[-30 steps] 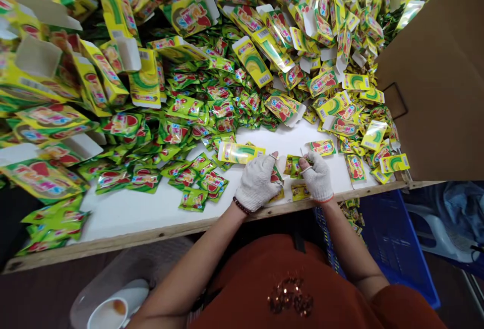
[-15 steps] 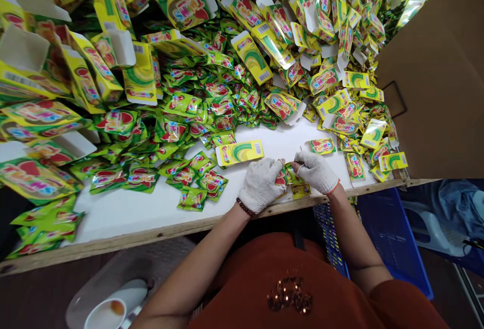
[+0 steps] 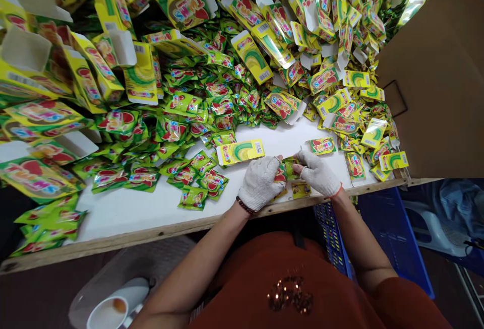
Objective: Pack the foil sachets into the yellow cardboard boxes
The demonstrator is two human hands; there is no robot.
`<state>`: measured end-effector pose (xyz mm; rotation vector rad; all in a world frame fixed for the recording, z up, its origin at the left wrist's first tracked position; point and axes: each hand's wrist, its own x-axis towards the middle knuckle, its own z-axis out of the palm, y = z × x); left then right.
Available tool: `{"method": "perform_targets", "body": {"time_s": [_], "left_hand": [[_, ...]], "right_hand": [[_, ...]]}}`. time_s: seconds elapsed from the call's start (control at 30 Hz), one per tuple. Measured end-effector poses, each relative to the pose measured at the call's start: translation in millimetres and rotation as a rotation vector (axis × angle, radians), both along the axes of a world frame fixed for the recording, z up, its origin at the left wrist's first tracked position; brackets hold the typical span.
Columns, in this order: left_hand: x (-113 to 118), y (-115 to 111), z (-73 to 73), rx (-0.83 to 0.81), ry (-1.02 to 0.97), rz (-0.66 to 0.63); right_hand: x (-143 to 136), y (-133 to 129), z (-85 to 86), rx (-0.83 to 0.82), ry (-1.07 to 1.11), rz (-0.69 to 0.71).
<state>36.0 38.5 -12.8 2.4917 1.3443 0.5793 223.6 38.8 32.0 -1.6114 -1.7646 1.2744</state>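
Your left hand [image 3: 261, 182] curls fingers round a printed carton [image 3: 280, 174]; your right hand [image 3: 316, 173] pinches a green sachet [image 3: 290, 167], seemingly not fully inside; open-flapped cartons [image 3: 186, 7] lie beyond.

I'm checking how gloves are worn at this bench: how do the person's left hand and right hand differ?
The left hand has a dark beaded bracelet at its wrist; the right hand shows an orange glove edge there. The left hand holds a red-and-green printed item, while the right hand pinches a yellow-green one. Both wear white knitted gloves.
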Motion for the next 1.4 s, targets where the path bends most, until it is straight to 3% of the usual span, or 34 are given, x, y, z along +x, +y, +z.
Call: {"method": "perform_targets", "body": {"time_s": [0.17,0.43,0.57,0.77,0.87,0.93,1.0,1.1,1.2,1.3,1.4], "left_hand": [[0.8,-1.6,1.4,0.032,0.042,-0.060],[1.5,-2.8,-1.8,0.062,0.019,-0.008],[1.7,-3.3,0.7,0.060,0.062,0.009],[2.5,-2.1,-2.9,0.120,-0.035,0.037],[2.2,-2.7,-5.6,0.147,-0.080,-0.005],[-0.2,-4.2,-2.1,0.124,-0.111,-0.012],[-4.4,-6.5,6.8,0.032,-0.195,-0.013],[-12.1,-11.6,22.2,-0.241,-0.390,-0.017],[-16.7,-18.7,26.0,-0.534,-0.605,0.103],[-16.3,-27.0,17.2,-0.748,-0.884,0.225],[-15.0,-33.2,8.8,-0.863,-1.017,0.251]], "right_hand": [[-6.3,-9.1,-5.5,0.128,-0.126,-0.132],[-22.4,-5.6,-9.8,0.314,-0.194,-0.082],[-13.6,-5.3,-0.8,0.125,-0.088,-0.008],[-10.7,-16.8,9.0,-0.217,0.106,-0.199],[-20.6,-19.7,4.4,-0.404,0.268,-0.073],[-25.4,-17.1,4.6,-0.400,0.287,0.027],[-25.5,-11.5,9.4,-0.275,0.222,0.060],[-18.9,-3.3,18.5,-0.012,0.080,0.101],[-13.4,-3.4,16.8,0.160,0.034,0.167],[-14.0,-13.8,1.2,0.330,0.048,-0.033],[-16.7,-28.4,-19.9,0.357,0.099,-0.268]]}}
